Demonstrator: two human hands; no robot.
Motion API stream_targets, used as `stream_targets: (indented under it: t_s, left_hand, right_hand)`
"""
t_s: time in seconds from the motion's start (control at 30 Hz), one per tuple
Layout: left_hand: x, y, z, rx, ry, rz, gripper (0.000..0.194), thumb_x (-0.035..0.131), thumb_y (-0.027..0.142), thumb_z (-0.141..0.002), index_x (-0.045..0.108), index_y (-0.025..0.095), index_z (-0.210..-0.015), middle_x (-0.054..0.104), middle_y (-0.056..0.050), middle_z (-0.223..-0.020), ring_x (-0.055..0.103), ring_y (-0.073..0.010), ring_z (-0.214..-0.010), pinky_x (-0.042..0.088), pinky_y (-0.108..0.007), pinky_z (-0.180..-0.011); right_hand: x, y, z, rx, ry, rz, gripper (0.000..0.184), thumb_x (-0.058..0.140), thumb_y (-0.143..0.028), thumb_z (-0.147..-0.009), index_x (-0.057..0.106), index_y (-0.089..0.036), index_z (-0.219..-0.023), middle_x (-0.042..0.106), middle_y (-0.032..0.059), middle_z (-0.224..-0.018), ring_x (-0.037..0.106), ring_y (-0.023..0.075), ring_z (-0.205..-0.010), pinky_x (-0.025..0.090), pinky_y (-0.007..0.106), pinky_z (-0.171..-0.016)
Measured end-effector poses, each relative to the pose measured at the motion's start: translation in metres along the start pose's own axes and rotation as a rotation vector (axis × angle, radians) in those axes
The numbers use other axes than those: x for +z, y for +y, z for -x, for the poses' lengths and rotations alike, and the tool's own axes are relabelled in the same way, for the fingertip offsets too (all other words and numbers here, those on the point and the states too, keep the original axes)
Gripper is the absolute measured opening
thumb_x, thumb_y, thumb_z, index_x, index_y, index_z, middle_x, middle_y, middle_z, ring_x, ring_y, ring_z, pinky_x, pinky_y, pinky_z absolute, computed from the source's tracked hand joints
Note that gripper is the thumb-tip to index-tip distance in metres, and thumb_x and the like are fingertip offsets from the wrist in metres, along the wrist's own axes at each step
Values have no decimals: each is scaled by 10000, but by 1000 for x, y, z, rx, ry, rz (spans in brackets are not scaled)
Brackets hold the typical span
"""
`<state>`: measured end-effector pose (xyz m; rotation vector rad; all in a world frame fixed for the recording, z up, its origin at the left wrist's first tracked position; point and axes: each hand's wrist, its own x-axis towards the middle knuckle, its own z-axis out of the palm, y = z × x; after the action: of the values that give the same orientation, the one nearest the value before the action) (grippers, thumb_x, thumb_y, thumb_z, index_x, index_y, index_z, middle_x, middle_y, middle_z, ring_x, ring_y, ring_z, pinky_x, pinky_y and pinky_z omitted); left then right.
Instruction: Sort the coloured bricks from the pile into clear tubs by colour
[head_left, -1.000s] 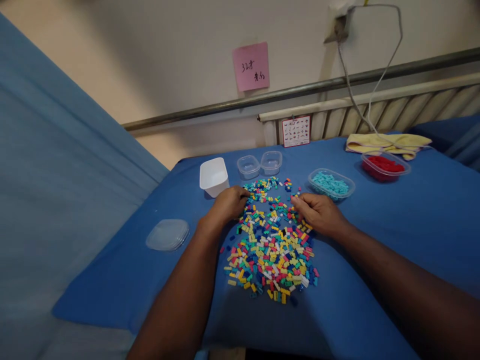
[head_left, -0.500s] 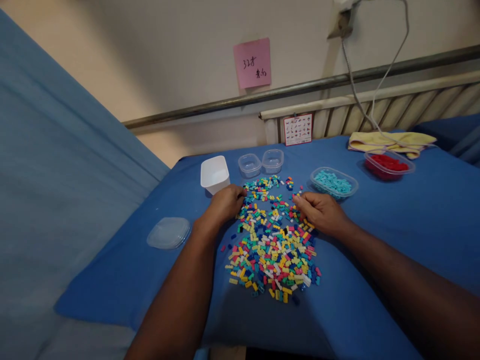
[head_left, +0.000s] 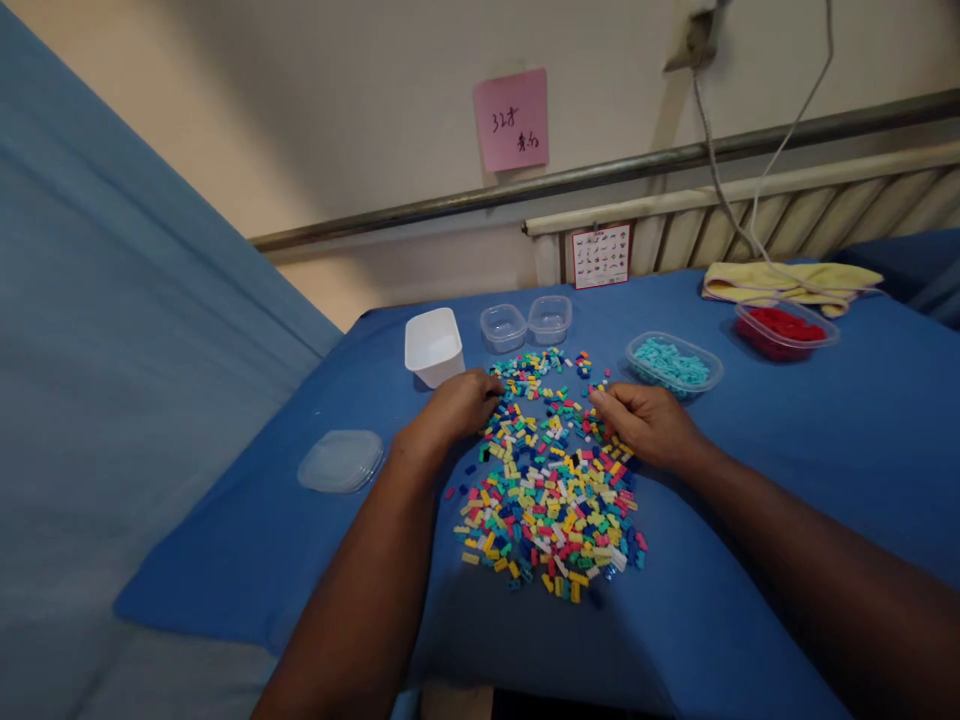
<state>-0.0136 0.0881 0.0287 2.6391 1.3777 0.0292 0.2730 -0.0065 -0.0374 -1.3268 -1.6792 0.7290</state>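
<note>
Pile: small coloured bricks (head_left: pixel 551 490) spread on blue cloth (head_left: pixel 787 450), lying between both hands
Left hand (head_left: pixel 459 405): at pile's far left edge; fingers curled; pinch cannot be told
Right hand (head_left: pixel 646 425): at far right edge; fingertips (head_left: pixel 600 398) drawn together over bricks; similarly near

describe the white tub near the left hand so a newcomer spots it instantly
On the blue-covered table, look just beyond the far-left edge of the heap of small multicoloured plastic bricks, past the left hand. The opaque white rectangular plastic tub stands open there; the two small clear plastic cups beside it are see-through.

Two bare, sleeveless forearms
</note>
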Motion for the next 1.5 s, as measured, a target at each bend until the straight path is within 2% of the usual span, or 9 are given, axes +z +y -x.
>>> stream_targets:
  t_s: [0.2, 0.33, 0.6, 0.8, 0.97, 1.1, 1.33, 1.43, 1.5]
  left_hand:
    - [5, -1, 2, -45, 104, 51, 200, 539, 152, -894, 726, 187, -956, 745, -80, -941, 638, -200, -795, 462, -299, -734]
    - [7, -4, -1, -48, 129, 49, 209, 543, 165, -904, 737, 180, -982, 746, -93, -969, 653, -214, -837, 487, -313, -781]
    - [8, -1, -8, 68, 87, 14, 314, 536, 134, -907, 806, 191, -1059, 764, -105, -1091, 696, -236, -1010, 511, -316, -910]
    - [2, -6, -8, -66, 0, -13, 222, 594, 157, -868, 798, 183, -952, 785, -96, -953, 691, -232, -835, 481, -308, -753]
    - [-3, -5, -4, -121, 173, 187, 243, 616, 283, -912, 794, 207, -1060, 800, -71, -979, 707, -224, -868, 502, -302, -771]
    - [-10, 26, -17, -89, 271, 472, 268, 648, 336, -899, 780, 191, -1083, 794, -44, -947, 706, -195, -833, 536, -297, -771]
    - [-10, 129, -83, 210, 174, 463, 211, 644, 204, -881, 787, 186, -1035, 794, -29, -942, 711, -173, -848, 540, -279, -795]
    - [-8, 160, -109, 245, 131, 502, 189, 656, 150, -875, 783, 182, -1011, 788, -28, -911, 709, -171, -832, 546, -286, -807]
    - [-8, 170, -120, 195, 69, 661, 140, 672, 132, -882, 763, 159, -985, 770, -34, -849, 707, -162, -779, 555, -277, -764]
  right_hand:
    - [-1, -1, -1, 13, -7, -13, 526, 519, -568, -1048, 596, -212, -669, 574, -13, -573, 475, 137, -526, 340, 293, -535]
    - [0, -1, -2, 21, -6, -24, 524, 518, -563, -1047, 598, -212, -666, 593, -7, -579, 491, 139, -526, 338, 291, -524]
    - [0, -3, -2, 17, -7, -32, 510, 524, -544, -1047, 607, -212, -669, 590, -15, -575, 489, 133, -522, 340, 285, -512]
    - [0, -1, -3, 9, -21, -32, 501, 526, -523, -1046, 597, -214, -658, 595, -13, -572, 495, 135, -522, 354, 283, -519]
    - [1, 0, -6, 12, -24, -51, 477, 533, -506, -1041, 590, -214, -669, 603, -10, -583, 507, 140, -533, 344, 280, -521]
    - [1, -4, -8, -24, -11, -36, 469, 533, -493, -1041, 586, -213, -668, 593, -12, -585, 490, 137, -533, 326, 279, -526]
    - [1, 0, -10, -83, 16, 5, 424, 570, -391, -1007, 577, -209, -624, 588, -2, -561, 480, 135, -510, 292, 295, -519]
    - [1, 2, -11, -101, 13, 4, 409, 569, -361, -990, 591, -203, -613, 599, 7, -561, 486, 139, -508, 277, 302, -518]
    - [1, 1, -12, -108, 7, -8, 403, 559, -380, -1001, 599, -205, -641, 619, 9, -591, 500, 141, -527, 290, 298, -528]
